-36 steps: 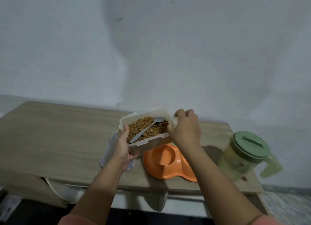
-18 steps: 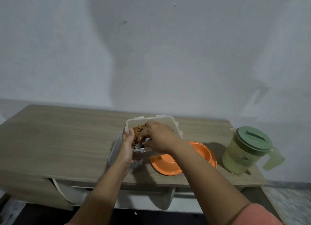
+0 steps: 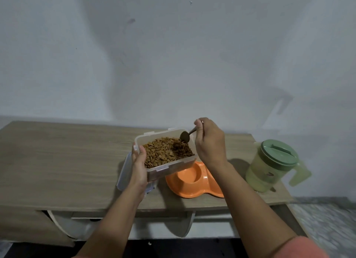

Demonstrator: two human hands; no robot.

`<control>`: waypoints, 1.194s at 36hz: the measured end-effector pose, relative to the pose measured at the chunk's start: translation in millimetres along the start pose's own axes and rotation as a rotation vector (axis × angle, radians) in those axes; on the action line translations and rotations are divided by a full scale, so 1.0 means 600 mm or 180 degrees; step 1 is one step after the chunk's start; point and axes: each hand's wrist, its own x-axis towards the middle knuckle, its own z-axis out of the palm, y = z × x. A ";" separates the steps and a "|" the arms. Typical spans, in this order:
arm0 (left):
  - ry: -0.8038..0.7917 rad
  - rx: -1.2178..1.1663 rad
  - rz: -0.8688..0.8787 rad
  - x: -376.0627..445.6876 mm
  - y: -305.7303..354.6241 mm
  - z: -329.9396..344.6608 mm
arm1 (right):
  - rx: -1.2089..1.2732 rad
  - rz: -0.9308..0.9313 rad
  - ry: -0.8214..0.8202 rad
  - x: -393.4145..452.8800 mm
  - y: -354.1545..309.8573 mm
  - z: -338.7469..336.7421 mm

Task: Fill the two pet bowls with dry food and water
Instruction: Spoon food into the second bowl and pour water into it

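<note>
The left hand (image 3: 139, 168) wraps around the near left corner of a clear food container (image 3: 165, 155), fingers closed on its wall, and holds it tilted above the tabletop (image 3: 63, 157). The container is full of dry food (image 3: 163, 152). The right hand (image 3: 210, 142) pinches the handle of a spoon (image 3: 185, 136), whose bowl sits at the far right corner of the food; whether it carries any kibble cannot be told.

The orange double pet bowl (image 3: 192, 180) lies on the tabletop directly below and slightly toward the person from the right hand, partly under the container's right end. Its visible well looks empty, and its second well is hidden by the right forearm. The bowl's long axis runs left to right, so the spoon probably needs only a short drop toward the near side. The green-lidded pitcher (image 3: 273, 167) stands well to the right, nearer the right hand, lid on. A loose lid (image 3: 123, 173) lies under the left wrist.
</note>
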 end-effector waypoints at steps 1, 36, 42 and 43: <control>0.0057 0.0065 0.0003 0.002 0.000 0.000 | 0.0037 0.0166 0.0074 -0.001 0.005 0.000; 0.0587 -0.0108 0.0258 0.004 -0.054 -0.005 | 0.1984 0.3379 0.0248 -0.043 0.045 0.029; 0.0935 -0.0154 0.0174 0.007 -0.085 -0.006 | 0.2082 0.3404 0.0226 -0.041 0.054 0.021; 0.0964 -0.0200 0.0204 0.002 -0.085 -0.003 | 0.2084 0.3402 0.0215 -0.041 0.056 0.021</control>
